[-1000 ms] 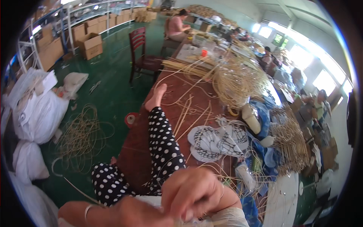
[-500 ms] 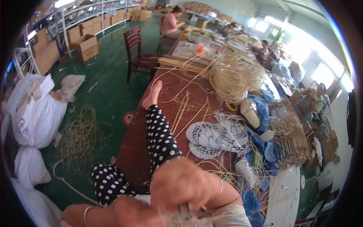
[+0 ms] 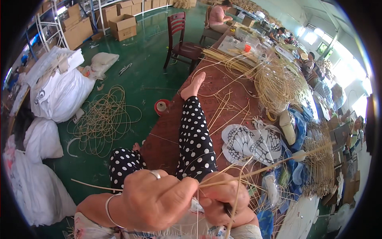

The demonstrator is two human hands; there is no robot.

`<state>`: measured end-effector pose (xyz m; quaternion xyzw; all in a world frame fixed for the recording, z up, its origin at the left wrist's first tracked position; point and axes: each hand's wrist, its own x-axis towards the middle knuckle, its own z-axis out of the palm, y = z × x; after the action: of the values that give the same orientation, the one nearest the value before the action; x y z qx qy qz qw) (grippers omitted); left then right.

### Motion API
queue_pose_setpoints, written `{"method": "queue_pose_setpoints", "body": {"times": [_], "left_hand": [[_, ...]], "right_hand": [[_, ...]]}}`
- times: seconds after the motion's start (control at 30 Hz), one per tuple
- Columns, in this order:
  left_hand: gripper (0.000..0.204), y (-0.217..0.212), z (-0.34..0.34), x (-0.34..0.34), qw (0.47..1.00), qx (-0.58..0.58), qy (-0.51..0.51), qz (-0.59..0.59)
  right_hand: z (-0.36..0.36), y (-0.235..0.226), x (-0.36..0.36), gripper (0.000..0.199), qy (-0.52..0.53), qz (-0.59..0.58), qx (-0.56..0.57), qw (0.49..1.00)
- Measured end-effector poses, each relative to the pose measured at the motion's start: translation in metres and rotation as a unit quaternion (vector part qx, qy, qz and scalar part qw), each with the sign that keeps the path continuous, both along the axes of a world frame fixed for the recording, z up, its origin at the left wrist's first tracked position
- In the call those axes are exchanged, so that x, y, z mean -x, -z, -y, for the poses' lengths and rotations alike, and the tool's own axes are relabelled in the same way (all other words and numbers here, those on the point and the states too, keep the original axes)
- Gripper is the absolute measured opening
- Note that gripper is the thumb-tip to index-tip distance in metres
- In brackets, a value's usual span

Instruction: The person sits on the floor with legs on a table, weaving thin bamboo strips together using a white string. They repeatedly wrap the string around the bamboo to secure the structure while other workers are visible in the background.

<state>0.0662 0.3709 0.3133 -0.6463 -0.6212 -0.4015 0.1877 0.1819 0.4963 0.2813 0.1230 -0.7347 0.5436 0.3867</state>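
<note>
My left hand [image 3: 157, 199], with a ring and a bracelet, pinches a thin pale bamboo strip [image 3: 278, 164] that runs across in front of me. One end pokes out left of the wrist; the longer part slants up to the right. Close beside it, my right hand [image 3: 223, 193] is closed around the strip, and another bent strip [image 3: 238, 191] passes over its fingers. Something small and dark shows between the right fingers, too hidden to name. A white thread [image 3: 197, 217] hangs down between my hands. My leg in dotted trousers [image 3: 195, 139] stretches over the red-brown table [image 3: 163, 153].
White paper butterfly-wing shapes [image 3: 250, 143] lie on the table, beyond them a tangle of thin strips [image 3: 278, 83]. Bundled wire loops [image 3: 320, 159] are at the right. A red-rimmed spool [image 3: 162, 106] sits by the table edge. Coiled strips [image 3: 103, 123] and white sacks [image 3: 59, 95] are left.
My hands, blurred and bunched together before, have drawn slightly apart and show clearly. The long strip now stretches across them. The whole view has swung left, and more of the spool shows.
</note>
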Motion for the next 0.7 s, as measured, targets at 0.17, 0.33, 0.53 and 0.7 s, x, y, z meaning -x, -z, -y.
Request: {"method": "queue_pose_setpoints", "body": {"times": [0.17, 0.33, 0.53, 0.7], "left_hand": [[0.020, 0.000, 0.001, 0.002, 0.999, 0.035, 0.014, 0.028], [0.006, -0.002, -0.002, 0.006, 0.957, -0.002, 0.131, 0.259], [0.003, -0.006, 0.001, 0.003, 0.912, 0.066, 0.182, 0.361], [0.004, -0.002, 0.002, 0.001, 0.921, 0.057, 0.172, 0.344]], "right_hand": [[0.003, -0.018, 0.003, 0.021, -0.019, -0.005, -0.024, 1.000], [-0.021, 0.012, -0.008, 0.027, -0.040, -0.042, -0.068, 0.996], [-0.012, 0.014, 0.016, 0.024, -0.142, 0.114, 0.253, 0.950], [-0.015, 0.010, 0.028, 0.007, -0.220, 0.092, 0.226, 0.945]]}}
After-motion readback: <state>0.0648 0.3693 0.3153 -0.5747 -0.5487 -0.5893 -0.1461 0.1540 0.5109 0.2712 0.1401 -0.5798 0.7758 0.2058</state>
